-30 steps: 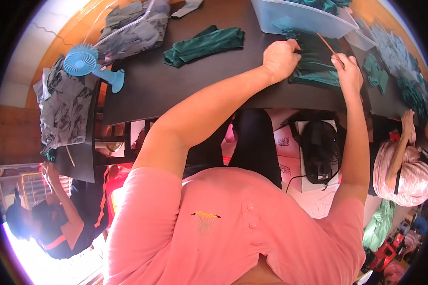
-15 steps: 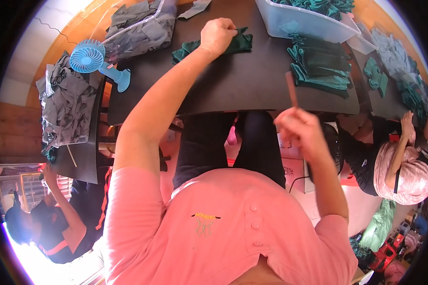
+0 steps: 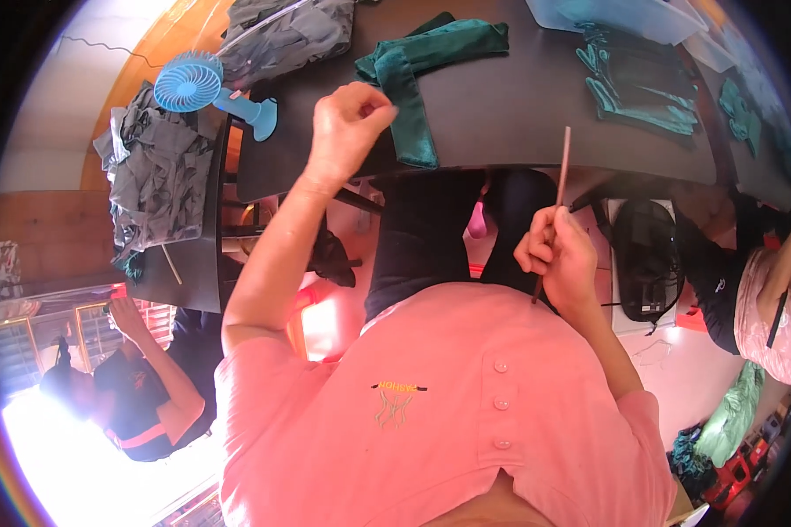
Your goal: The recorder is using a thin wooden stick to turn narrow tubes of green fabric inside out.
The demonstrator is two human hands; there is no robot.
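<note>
My left hand (image 3: 347,132) hovers over the left part of the table, thumb and fingertips pinched together; whether anything small is between them is hidden. Right beside its fingertips lies a dark green velvet strip (image 3: 410,114), one end pointing toward me. It overlaps other green velvet strips (image 3: 457,48) that run crosswise on the table. In front of my body, near the table's edge, my right hand (image 3: 561,255) is closed around a thin brownish rod (image 3: 564,162), which stands nearly upright with its lower end showing below the fist.
A blue fan (image 3: 189,83) stands at the table's left, by a pile of grey fabric pieces (image 3: 294,39). More grey pieces (image 3: 158,176) fill a clear bag farther left. Stacked green strips (image 3: 642,88) lie right, near a plastic bin (image 3: 624,16). Other people sit on both sides.
My left hand has drawn back toward me, and a green strip now lies angled toward the near edge. My right hand holds the rod steadier and more upright. The view has shifted.
</note>
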